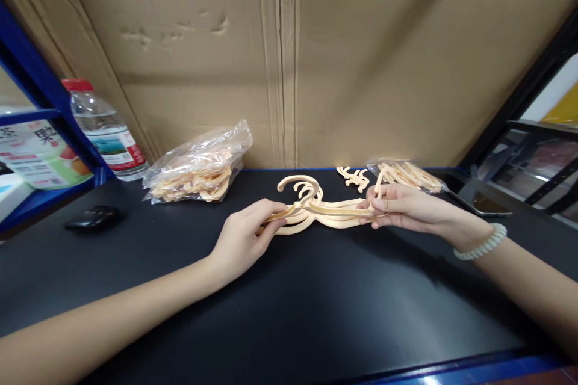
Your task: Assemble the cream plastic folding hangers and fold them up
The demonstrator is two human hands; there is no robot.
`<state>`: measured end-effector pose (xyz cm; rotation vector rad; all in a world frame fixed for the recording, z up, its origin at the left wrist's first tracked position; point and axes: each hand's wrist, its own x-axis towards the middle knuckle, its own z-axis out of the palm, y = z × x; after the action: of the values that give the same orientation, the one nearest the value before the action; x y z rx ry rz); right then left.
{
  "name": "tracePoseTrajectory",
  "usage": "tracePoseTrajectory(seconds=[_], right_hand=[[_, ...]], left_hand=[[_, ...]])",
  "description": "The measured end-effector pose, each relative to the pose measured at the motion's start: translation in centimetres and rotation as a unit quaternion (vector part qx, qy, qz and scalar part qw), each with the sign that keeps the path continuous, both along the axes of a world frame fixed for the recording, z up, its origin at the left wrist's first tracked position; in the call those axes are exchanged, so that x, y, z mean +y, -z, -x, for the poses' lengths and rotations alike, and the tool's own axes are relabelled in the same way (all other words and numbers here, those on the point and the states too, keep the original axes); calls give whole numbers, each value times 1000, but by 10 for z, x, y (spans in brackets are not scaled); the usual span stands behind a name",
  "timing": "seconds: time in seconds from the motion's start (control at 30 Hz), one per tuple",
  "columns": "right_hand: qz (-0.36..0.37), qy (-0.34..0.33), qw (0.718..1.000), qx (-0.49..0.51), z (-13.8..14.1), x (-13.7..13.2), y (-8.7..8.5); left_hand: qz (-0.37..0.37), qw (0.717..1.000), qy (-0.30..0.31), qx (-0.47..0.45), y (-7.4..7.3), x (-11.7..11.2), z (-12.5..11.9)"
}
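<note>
A cream plastic clothes hanger (339, 212) is held up level between my two hands, its hook (298, 183) curving up toward the left. My left hand (250, 234) pinches the left arm of the hanger between thumb and fingers. At the other end, my right hand (404, 207) has its fingers closed around the tip, where a thin cream piece (380, 181) sticks upward. Just behind and below lie several more cream hangers (295, 228), overlapping one another on the black tabletop. My fingers hide both ends of the held hanger.
A clear bag of cream parts (194, 171) sits back left, beside a red-capped water bottle (111, 132) and a black mouse (93, 218). Small loose cream pieces (353, 178), another bag of parts (409, 174) and a phone (481, 198) lie back right. Cardboard (203, 60) stands behind.
</note>
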<state>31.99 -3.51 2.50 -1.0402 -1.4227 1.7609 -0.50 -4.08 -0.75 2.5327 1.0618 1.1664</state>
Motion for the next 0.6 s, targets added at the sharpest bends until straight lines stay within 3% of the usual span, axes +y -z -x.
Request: tracePoseTrajectory(seconds=[0.2, 0.6], right_hand=[[-9, -42, 999, -20, -5, 0, 0], [4, -29, 999, -23, -3, -1, -2]], left_hand=[[4, 1000, 4, -1, 3, -1, 2], [6, 1000, 0, 9, 2, 0, 1]])
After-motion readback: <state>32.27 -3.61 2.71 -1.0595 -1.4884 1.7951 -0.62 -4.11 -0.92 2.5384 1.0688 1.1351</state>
